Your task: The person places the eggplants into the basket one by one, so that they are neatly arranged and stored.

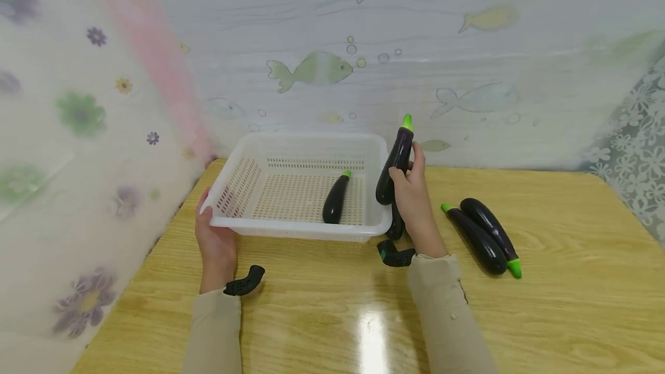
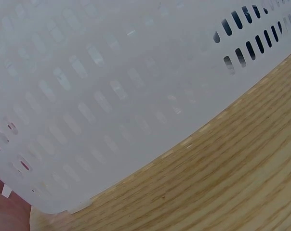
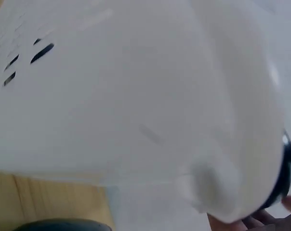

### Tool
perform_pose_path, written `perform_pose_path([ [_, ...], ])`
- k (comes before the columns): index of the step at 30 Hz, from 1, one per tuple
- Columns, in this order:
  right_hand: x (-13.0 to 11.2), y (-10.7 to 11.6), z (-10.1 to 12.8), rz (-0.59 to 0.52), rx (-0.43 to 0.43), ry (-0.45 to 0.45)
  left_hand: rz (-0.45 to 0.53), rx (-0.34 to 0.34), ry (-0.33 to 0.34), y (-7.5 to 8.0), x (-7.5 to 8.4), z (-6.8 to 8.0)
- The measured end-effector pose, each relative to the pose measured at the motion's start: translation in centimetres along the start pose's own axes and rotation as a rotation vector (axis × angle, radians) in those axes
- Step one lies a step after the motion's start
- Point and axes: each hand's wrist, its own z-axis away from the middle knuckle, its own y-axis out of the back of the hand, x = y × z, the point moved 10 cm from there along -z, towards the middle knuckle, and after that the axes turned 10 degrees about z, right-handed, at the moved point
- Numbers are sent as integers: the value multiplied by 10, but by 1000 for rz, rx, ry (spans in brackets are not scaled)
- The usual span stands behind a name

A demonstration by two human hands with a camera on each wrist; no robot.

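head view: right hand [image 1: 410,192] has its fingers wrapped round an eggplant [image 1: 396,160], held nearly upright, green tip up, just above the right rim of the white basket [image 1: 306,149]. left hand [image 1: 213,235] grips the basket's near-left corner, fingers curled on the rim. one eggplant in the basket [image 1: 336,198] already, two more on the table [image 1: 480,235] to the right, and another dark one [image 1: 396,225] tucked behind the right wrist against the basket wall. my worry: the held one is gripped low, so it could tip or clip the rim going over. the basket sits close to the left table edge, so a shove could slide it off. plenty of open room inside the basket and on the near tabletop [image 1: 332,316].

left wrist view: just the slotted basket wall [image 2: 112,96] on the wood, no fingers showing, can't tell the grip here.

right wrist view: blurry white basket corner [image 3: 136,96] fills it, fingertips [image 3: 251,222] peeking at the bottom right with a dark sliver beside them, looks like the eggplant.
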Motion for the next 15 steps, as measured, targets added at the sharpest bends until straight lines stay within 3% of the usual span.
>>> perform_pose_path([
  [7, -8, -6, -1, 127, -57, 163, -18, -23, 1, -2, -1, 0],
  [15, -4, -17, 1, 234, -110, 171, -25, -20, -5, -1, 1, 2],
])
